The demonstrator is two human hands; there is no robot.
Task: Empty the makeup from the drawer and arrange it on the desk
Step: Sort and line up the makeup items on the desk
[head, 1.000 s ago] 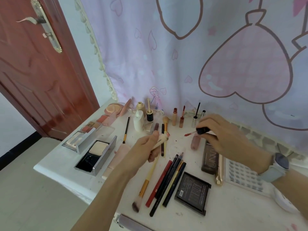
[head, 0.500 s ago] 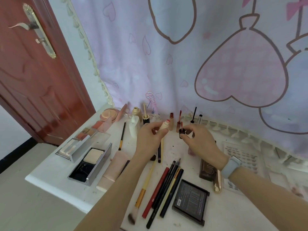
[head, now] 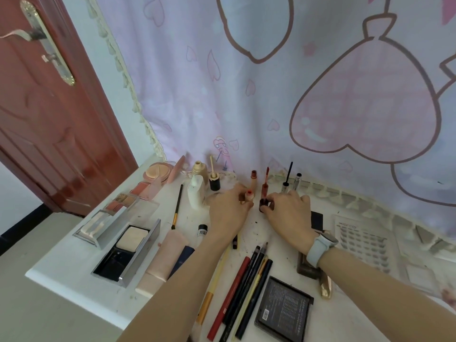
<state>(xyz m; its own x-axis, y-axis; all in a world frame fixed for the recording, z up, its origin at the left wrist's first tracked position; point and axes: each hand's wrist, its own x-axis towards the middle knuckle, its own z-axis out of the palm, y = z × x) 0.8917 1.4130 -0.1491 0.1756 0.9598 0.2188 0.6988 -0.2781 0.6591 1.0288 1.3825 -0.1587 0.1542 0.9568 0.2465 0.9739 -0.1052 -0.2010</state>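
Looking down from the head view, we see both our hands over the white desk (head: 74,285), close to the back row of makeup by the pink heart curtain (head: 320,95). Our left hand (head: 228,211) has its fingers curled round a small beige tube (head: 248,196) w/ a red open top; the tube stands about upright, its lower part hidden by the fingers. Our right hand (head: 290,213), w/ a pale blue watch (head: 320,248) on the wrist, pinches a dark red cap (head: 264,204) just beside the tube, the two not touching. We cannot tell if the cap rests on the desk.

Behind the hands stand approx. in a line: a beige bottle (head: 198,167), a white bottle (head: 196,192), a black pot w/ wand (head: 214,182), a lip tube (head: 254,180), a red gloss wand (head: 266,185) and a mascara wand (head: 287,178).

At left lie a round powder compact (head: 158,172), a blush palette (head: 118,203), an open silver compact (head: 128,253), a thin brush (head: 177,206) and a pink tube (head: 165,260). Near the front edge, a bundle of pencils (head: 246,292) lies side by side btw. our forearms, next to a black palette (head: 283,309). At right is a lash card (head: 362,243).
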